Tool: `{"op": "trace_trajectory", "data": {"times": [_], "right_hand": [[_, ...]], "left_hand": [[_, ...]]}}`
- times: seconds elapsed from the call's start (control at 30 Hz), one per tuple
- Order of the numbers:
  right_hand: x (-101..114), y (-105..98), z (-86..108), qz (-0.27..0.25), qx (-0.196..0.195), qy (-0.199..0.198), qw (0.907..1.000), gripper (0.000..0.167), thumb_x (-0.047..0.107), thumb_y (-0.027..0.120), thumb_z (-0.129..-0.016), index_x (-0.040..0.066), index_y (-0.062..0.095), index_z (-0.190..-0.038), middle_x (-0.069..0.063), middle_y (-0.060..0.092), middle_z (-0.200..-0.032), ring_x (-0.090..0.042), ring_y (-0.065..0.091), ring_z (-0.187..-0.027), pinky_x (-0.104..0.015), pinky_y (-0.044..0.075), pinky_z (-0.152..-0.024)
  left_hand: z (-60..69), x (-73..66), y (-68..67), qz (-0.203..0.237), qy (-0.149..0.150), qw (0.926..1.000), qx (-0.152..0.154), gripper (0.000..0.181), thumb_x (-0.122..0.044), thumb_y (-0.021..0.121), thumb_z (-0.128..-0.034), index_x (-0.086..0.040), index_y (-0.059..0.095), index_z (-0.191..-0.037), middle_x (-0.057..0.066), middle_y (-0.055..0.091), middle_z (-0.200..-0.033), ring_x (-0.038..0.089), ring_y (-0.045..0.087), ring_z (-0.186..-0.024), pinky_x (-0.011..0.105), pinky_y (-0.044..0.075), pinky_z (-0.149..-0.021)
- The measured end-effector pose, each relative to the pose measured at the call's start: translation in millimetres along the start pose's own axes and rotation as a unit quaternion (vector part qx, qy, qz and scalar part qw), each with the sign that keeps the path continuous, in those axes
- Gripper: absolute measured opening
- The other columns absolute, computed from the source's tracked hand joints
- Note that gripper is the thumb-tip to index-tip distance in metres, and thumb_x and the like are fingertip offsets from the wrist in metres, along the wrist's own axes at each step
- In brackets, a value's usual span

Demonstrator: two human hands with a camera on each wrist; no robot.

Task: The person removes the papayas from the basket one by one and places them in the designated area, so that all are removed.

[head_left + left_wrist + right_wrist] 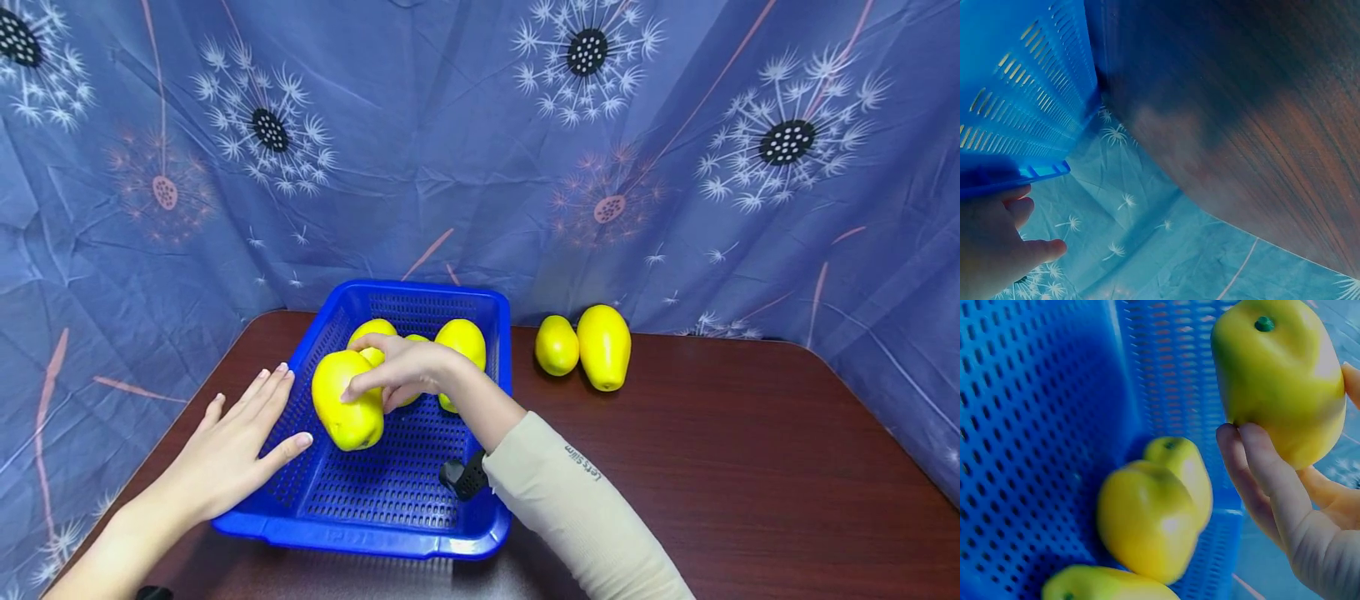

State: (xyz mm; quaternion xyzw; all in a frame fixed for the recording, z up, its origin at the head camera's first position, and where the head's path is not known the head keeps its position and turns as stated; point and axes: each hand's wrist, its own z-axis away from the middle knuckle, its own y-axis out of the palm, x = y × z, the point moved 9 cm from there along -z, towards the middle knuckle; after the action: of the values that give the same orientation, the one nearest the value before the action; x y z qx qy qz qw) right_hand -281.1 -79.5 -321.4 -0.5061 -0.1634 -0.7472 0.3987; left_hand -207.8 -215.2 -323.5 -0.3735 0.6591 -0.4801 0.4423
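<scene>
My right hand (408, 362) grips a large yellow papaya (341, 404) above the blue plastic basket (375, 542), thumb on one side and fingers on the other. A small green stem end shows on this papaya (1279, 375) in the right wrist view. Inside the basket lie several more yellow fruits (462, 340), partly hidden behind the right hand. My left hand (232, 454) rests with straight fingers along the basket's left rim. Part of that hand (991, 250) appears beside the basket wall in the left wrist view.
A rounder yellow fruit (557, 346) and a longer yellow papaya (604, 348) lie side by side on the brown wooden table (712, 467), right of the basket. A blue curtain (450, 150) with dandelion prints hangs behind and around the table.
</scene>
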Motion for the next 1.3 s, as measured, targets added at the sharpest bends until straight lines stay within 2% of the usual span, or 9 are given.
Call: {"op": "trace_trajectory", "data": {"times": [0.13, 0.3, 0.4, 0.67, 0.97, 1.3], "right_hand": [[13, -15, 10.7, -0.015, -0.015, -0.028, 0.9994, 0.067, 0.01, 0.073, -0.077, 0.022, 0.041, -0.134, -0.009, 0.053, -0.105, -0.022, 0.06, -0.067, -0.036, 0.054, -0.073], [26, -30, 22.6, -0.049, -0.029, -0.067, 0.9961, 0.069, 0.011, 0.069, -0.08, 0.023, 0.037, -0.14, -0.013, 0.058, -0.109, -0.028, 0.067, -0.082, -0.038, 0.054, -0.076], [29, -37, 28.4, -0.062, -0.044, -0.079, 0.994, 0.07, 0.012, 0.069, -0.081, 0.023, 0.036, -0.142, -0.015, 0.059, -0.109, -0.027, 0.066, -0.085, -0.038, 0.054, -0.077], [28, -55, 42.4, -0.076, -0.076, -0.081, 0.9908, 0.071, 0.011, 0.068, -0.081, 0.024, 0.035, -0.142, -0.016, 0.056, -0.112, -0.024, 0.061, -0.083, -0.036, 0.053, -0.077], [22, -87, 70.6, -0.135, -0.109, -0.107, 0.9789, 0.066, 0.015, 0.062, -0.083, 0.027, 0.036, -0.142, -0.013, 0.048, -0.127, -0.032, 0.059, -0.101, -0.042, 0.051, -0.083], [14, -115, 106.9, -0.17, -0.12, -0.126, 0.97, 0.065, 0.013, 0.055, -0.087, 0.027, 0.029, -0.146, -0.014, 0.042, -0.135, -0.025, 0.061, -0.09, -0.043, 0.05, -0.085]], "left_hand": [[-0.2, 0.4, -0.2, 0.0, -0.001, 1.0, 0.001, 0.077, -0.048, 0.048, -0.0933, 0.001, 0.021, -0.147, 0.018, 0.015, -0.154, 0.034, 0.009, -0.141, 0.067, 0.0, -0.103], [-0.8, 0.9, -0.1, 0.0, 0.002, 1.0, -0.003, 0.078, -0.049, 0.048, -0.0931, 0.001, 0.02, -0.147, 0.018, 0.015, -0.153, 0.034, 0.009, -0.141, 0.067, 0.001, -0.103], [-0.7, 1.4, 1.1, 0.002, 0.002, 1.0, -0.002, 0.08, -0.05, 0.048, -0.0925, 0.0, 0.02, -0.147, 0.018, 0.016, -0.153, 0.034, 0.008, -0.141, 0.066, 0.0, -0.103], [-1.7, 1.9, 2.4, 0.009, 0.002, 0.9999, -0.005, 0.081, -0.051, 0.048, -0.0919, 0.0, 0.019, -0.147, 0.019, 0.017, -0.153, 0.034, 0.007, -0.141, 0.065, -0.003, -0.104], [-2.8, -1.6, 1.9, 0.013, 0.006, 0.9998, -0.01, 0.08, -0.051, 0.048, -0.0924, 0.0, 0.02, -0.147, 0.018, 0.016, -0.153, 0.033, 0.005, -0.141, 0.065, -0.004, -0.104], [-0.8, 1.2, 1.7, 0.019, -0.001, 0.9998, -0.002, 0.081, -0.051, 0.047, -0.0927, -0.001, 0.016, -0.148, 0.018, 0.014, -0.153, 0.032, 0.003, -0.142, 0.063, -0.006, -0.104]]}}
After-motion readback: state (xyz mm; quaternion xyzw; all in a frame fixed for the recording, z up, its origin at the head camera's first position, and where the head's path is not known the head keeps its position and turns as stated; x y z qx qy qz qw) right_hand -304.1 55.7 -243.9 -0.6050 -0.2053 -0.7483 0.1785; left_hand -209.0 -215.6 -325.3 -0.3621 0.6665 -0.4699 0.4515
